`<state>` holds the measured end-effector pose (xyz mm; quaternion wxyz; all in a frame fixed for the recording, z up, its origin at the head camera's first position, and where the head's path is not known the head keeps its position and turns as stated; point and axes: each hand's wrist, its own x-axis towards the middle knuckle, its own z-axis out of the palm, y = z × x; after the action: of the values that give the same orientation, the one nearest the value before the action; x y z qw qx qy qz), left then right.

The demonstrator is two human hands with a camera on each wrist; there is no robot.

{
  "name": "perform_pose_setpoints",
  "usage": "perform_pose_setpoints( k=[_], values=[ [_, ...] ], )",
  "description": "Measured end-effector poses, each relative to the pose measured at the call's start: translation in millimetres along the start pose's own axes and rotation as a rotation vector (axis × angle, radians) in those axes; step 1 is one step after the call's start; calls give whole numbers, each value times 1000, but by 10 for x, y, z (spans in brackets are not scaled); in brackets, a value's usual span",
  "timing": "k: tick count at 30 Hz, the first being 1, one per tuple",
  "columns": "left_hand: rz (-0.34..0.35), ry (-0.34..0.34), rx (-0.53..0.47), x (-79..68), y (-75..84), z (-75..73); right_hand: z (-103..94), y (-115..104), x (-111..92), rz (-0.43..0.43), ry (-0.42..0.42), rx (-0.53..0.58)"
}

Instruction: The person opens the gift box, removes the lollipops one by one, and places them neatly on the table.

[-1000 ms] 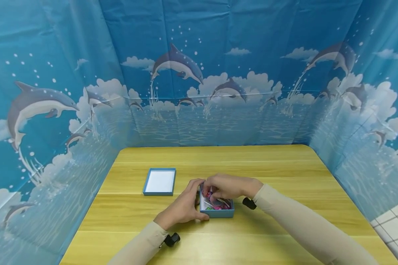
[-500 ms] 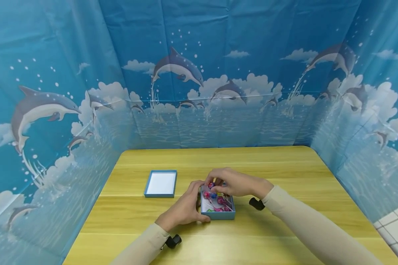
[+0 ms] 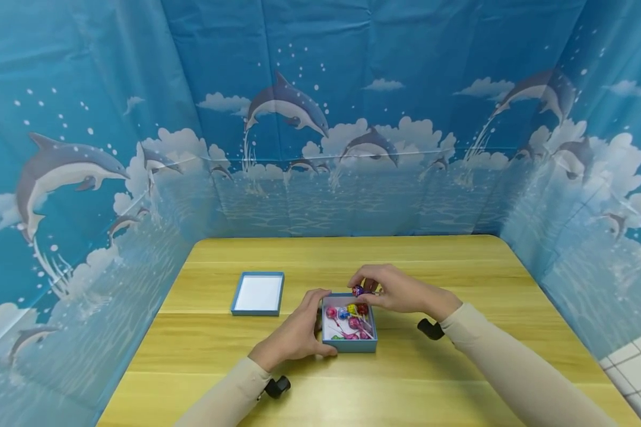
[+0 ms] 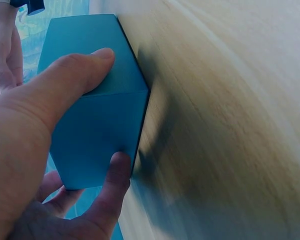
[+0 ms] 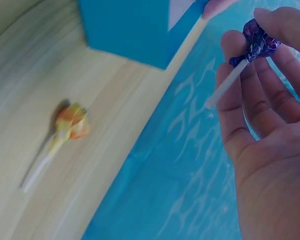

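Note:
My left hand (image 3: 294, 333) grips the left side of a small blue box (image 3: 351, 346); in the left wrist view its thumb lies along one wall and fingertips touch another. Inside the box are several lollipops (image 3: 354, 323) in pink, blue, yellow and red wrappers. Just above the box's far right corner, my right hand (image 3: 400, 292) pinches a dark purple lollipop (image 5: 260, 42) by its wrapped head between thumb and fingers. Its white stick points back toward the wrist.
A shallow blue lid (image 3: 257, 293) with a white inside lies left of the box. An orange and yellow lollipop (image 5: 72, 122) rests on the wooden table (image 3: 320, 391) near the box in the right wrist view. A dolphin-print curtain (image 3: 347, 196) surrounds the table.
My right hand has come up out of the box with the purple lollipop and shifted right, uncovering the other lollipops. The left hand keeps its place on the box.

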<state>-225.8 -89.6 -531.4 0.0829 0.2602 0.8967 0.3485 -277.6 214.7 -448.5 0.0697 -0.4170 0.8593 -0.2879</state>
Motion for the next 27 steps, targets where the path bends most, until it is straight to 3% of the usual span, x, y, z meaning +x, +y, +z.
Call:
perform_pose_setpoints(
  k=[7, 11, 18, 27],
  values=[
    [-11, 2, -1, -29, -35, 51, -30, 158, -200, 54, 55, -5],
    [-14, 4, -4, -35, -24, 53, -32, 289, -326, 42, 107, -6],
    [-6, 13, 4, 2, -9, 23, -109, 473, -506, 64, 198, -79],
    [-10, 12, 3, -6, -34, 24, -39, 608, -603, 131, 208, -100]
  ],
)
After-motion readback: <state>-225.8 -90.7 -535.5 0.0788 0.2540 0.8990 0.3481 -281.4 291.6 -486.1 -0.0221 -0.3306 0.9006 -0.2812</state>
